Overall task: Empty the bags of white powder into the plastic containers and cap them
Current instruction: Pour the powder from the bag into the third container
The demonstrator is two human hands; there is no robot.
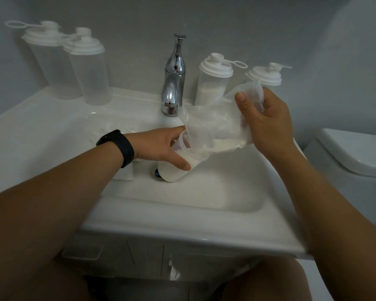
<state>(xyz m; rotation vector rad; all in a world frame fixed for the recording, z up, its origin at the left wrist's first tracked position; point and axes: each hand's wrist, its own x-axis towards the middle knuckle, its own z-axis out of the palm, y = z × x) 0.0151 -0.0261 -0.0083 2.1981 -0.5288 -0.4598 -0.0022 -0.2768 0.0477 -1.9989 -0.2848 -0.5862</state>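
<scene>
Over the sink (pixel 204 205), a tilted container (pixel 178 168) holds white powder (pixel 224 146).

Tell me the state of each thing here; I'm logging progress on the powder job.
Open container: uncapped, tilted in the sink, partly filled, held by the left hand.
Bag: tipped mouth-down into that container, powder still inside, gripped by the right hand.
Two containers left of the tap: capped, look empty.
Container right of the tap: capped, holds powder.
Far right container: capped, contents hidden.
Tap: not running.
</scene>
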